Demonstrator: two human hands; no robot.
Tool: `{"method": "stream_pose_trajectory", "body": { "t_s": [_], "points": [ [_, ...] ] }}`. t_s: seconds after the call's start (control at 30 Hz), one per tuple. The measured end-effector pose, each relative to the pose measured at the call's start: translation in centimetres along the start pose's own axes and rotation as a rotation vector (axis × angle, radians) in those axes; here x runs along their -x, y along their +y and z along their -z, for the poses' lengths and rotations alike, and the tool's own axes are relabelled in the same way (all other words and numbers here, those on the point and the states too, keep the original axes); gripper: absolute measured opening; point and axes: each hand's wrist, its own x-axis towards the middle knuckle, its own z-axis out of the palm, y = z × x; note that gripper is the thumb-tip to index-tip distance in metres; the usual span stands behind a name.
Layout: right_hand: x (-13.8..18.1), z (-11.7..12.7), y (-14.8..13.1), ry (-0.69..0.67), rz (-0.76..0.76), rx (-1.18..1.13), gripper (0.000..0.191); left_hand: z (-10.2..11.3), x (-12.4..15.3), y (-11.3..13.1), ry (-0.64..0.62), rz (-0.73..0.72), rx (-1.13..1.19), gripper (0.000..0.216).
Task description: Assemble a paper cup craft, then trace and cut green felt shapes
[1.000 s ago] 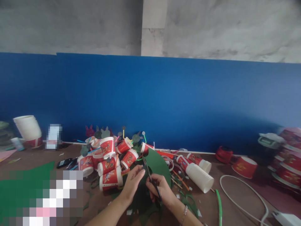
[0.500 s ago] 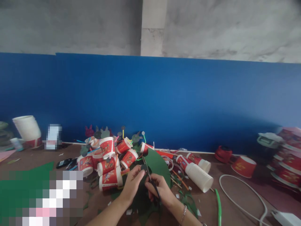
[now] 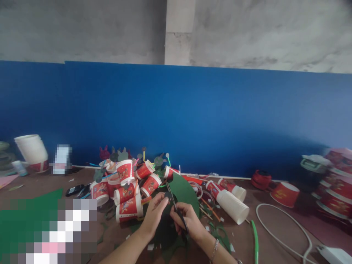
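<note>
My left hand point(image 3: 156, 212) pinches a small dark green paper piece point(image 3: 169, 196) between thumb and fingers, its outline partly hidden. In my right hand point(image 3: 187, 220) is a pair of scissors point(image 3: 182, 219) with dark handles, its blades pointing up and away beside the piece. Below and behind both hands lies a larger green paper sheet point(image 3: 184, 190) with a curved edge. Close by on the left is a heap of red and white paper cups point(image 3: 129, 208), several with coloured straws and small cut-out shapes.
A nested stack of white paper cups point(image 3: 233, 207) lies at right, near a white cable point(image 3: 286, 206) and a green tube point(image 3: 255, 242). Paper scraps point(image 3: 220, 234) litter the brown table. Red tubs point(image 3: 337, 198) stand far right. A blue panel point(image 3: 176, 117) rises behind.
Both hands stay almost in place, with the paper piece and scissors still held. The scissor blades look slightly closer together; the surroundings are unchanged.
</note>
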Motion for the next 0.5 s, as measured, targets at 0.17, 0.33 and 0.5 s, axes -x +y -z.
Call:
{"method": "stream_pose_trajectory", "body": {
  "t_s": [0.17, 0.33, 0.5],
  "points": [
    [0.16, -0.08, -0.37, -0.013, 0.0, -0.02, 0.023, 0.13, -0.21, -0.33, 0.076, -0.03, -0.1, 0.023],
    [0.13, -0.14, -0.45, -0.025, 0.003, -0.034, 0.024, 0.18, -0.27, -0.11, 0.028, -0.062, -0.133, 0.022],
    [0.04, -0.08, -0.19, -0.007, 0.018, -0.001, 0.022, 0.24, -0.37, -0.12, 0.031, -0.088, -0.144, 0.022]
  ]
}}
